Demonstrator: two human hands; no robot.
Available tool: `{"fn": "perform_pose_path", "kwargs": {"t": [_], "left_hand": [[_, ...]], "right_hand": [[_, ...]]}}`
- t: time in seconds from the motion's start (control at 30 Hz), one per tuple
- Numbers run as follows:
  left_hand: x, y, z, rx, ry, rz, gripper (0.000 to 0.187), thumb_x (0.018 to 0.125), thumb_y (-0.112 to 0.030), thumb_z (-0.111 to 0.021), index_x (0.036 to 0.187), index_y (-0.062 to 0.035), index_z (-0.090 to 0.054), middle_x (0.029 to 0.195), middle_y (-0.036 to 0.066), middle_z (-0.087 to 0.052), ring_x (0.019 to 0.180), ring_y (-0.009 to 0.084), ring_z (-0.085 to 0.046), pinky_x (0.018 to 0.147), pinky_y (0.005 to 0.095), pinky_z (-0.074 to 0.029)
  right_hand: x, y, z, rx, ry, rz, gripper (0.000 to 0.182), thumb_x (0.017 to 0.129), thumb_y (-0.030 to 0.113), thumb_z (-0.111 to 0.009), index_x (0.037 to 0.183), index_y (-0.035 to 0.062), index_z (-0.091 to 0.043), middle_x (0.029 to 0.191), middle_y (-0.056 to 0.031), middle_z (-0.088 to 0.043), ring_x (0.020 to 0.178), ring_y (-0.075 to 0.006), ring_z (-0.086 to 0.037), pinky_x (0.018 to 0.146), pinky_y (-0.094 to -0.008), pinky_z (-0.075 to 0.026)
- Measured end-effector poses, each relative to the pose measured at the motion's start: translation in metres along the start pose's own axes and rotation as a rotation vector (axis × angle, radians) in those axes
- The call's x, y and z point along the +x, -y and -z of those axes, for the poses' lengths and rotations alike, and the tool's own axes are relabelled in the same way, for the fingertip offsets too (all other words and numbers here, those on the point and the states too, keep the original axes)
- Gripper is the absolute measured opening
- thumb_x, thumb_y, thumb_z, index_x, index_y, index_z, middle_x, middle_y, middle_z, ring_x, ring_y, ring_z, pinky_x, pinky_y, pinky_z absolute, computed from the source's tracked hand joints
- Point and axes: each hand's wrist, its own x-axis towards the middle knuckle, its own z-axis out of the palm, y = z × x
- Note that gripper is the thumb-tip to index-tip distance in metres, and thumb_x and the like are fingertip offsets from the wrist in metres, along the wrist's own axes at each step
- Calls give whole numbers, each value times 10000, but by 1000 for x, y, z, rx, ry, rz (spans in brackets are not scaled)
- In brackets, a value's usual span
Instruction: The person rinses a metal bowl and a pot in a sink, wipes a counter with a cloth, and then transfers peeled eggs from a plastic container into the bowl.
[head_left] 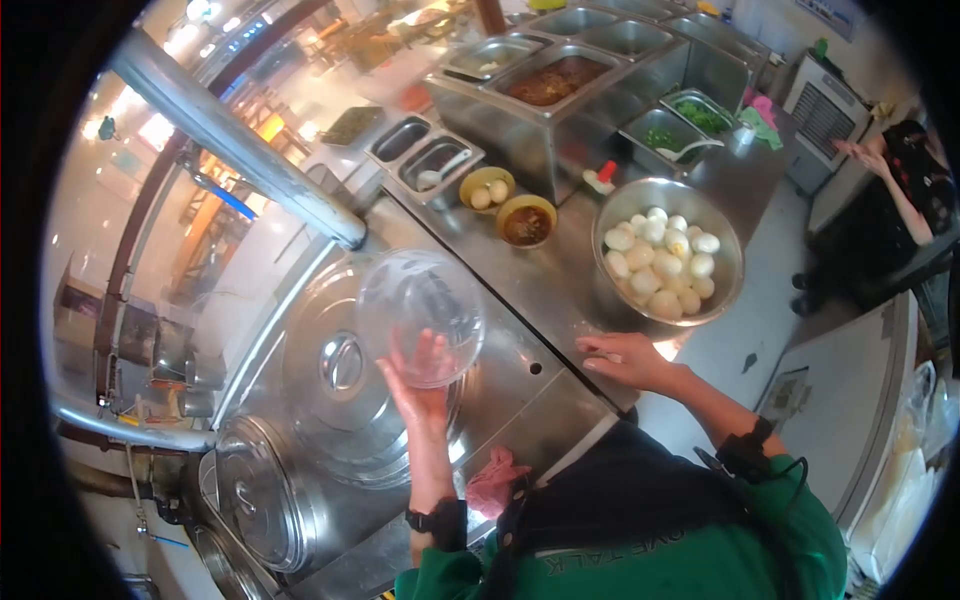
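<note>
My left hand (pixel 418 385) holds up a clear plastic bowl (pixel 420 310), its fingers showing through the bottom of it. Behind the bowl is a big round steel lid (pixel 310 400) on the stove top. My right hand (pixel 632 362) is over the counter's front edge, its fingers stretched to the left and nothing plain to see in them. Just beyond it stands a large steel mixing bowl (pixel 735 265) full of peeled boiled eggs (pixel 660 255). Two small yellow bowls are further back, one with eggs (pixel 488 193), the other with a dark red sauce (pixel 527 226).
Steel food trays (pixel 560 75) stand at the back, with chopped greens (pixel 700 115) to their right. A second lidded pot (pixel 255 490) is at lower left, and a pink cloth (pixel 497 482) lies near my waist. A metal pole (pixel 250 140) slants on the left. Another person (pixel 900 190) stands at right.
</note>
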Motion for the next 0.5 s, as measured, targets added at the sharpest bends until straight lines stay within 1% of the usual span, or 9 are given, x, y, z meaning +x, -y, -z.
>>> {"fn": "perform_pose_path", "kwargs": {"t": [0.03, 0.1, 0.13, 0.17, 0.27, 0.33, 0.4, 0.47, 0.5], "left_hand": [[-2, -2, 11, -7, -1, 21, 657, 813, -598, -415, 1345, -247, -257, 1185, 123, -454, 1017, 239, -482, 828, 396, -414], [-5, -4, 32, 227, -174, -53, 708, 788, -636, -412, 1340, -217, -267, 1168, 175, -451, 990, 282, -497, 842, 436, -400], [-8, -7, 40, 227, -175, -25, 708, 788, -636, -412, 1340, -217, -267, 1168, 175, -451, 990, 282, -497, 842, 436, -400], [-16, -14, 44, 175, -177, -24, 702, 790, -632, -414, 1338, -216, -273, 1160, 177, -451, 986, 288, -496, 841, 430, -402], [-32, -26, 67, 110, -208, -25, 692, 791, -624, -424, 1332, -215, -290, 1157, 178, -445, 983, 294, -494, 839, 413, -407], [-38, -34, 76, 74, -217, -34, 681, 785, -617, -444, 1318, -212, -322, 1171, 181, -434, 995, 291, -489, 841, 380, -408], [-43, -39, 86, 50, -206, -49, 680, 785, -619, -443, 1318, -216, -321, 1180, 179, -429, 1004, 290, -484, 849, 378, -403], [-49, -43, 92, 31, -185, -65, 679, 784, -620, -442, 1319, -220, -321, 1189, 177, -423, 1013, 289, -480, 857, 376, -398], [-53, -44, 94, 16, -191, -75, 678, 785, -626, -432, 1321, -228, -316, 1199, 171, -419, 1017, 283, -478, 837, 370, -405]], "right_hand": [[-5, -8, -6, -6, 0, -22, 354, 803, 222, -586, 1125, 82, -537, 970, -120, -594, 866, -264, -585, 735, -321, -462], [-18, -25, -17, -324, 25, -19, 343, 801, 236, -575, 1106, 81, -546, 961, -117, -597, 847, -293, -575, 725, -353, -462], [-24, -37, -22, -351, -19, 3, 334, 792, 246, -574, 1083, 82, -556, 963, -111, -595, 842, -307, -565, 712, -368, -460], [-30, -39, -27, -369, -58, -37, 330, 780, 253, -590, 1058, 76, -565, 965, -107, -593, 854, -304, -561, 713, -363, -462], [-22, -18, -49, -361, -39, -5, 354, 762, 269, -611, 1060, 85, -558, 979, -99, -586, 843, -302, -563, 705, -358, -466], [-8, 10, -78, -270, 110, 175, 440, 735, 293, -637, 1125, 124, -521, 1072, -105, -547, 948, -301, -539, 742, -356, -465], [5, 38, -114, -371, 250, 489, 537, 711, 332, -650, 1189, 165, -473, 1190, -110, -472, 1097, -315, -450, 835, -400, -424], [9, 50, -146, -359, 395, 639, 578, 698, 357, -653, 1211, 182, -455, 1256, -114, -416, 1200, -327, -341, 919, -455, -348], [8, 50, -156, -361, 389, 643, 578, 698, 357, -653, 1211, 182, -455, 1256, -114, -416, 1200, -327, -341, 919, -455, -348]]}}
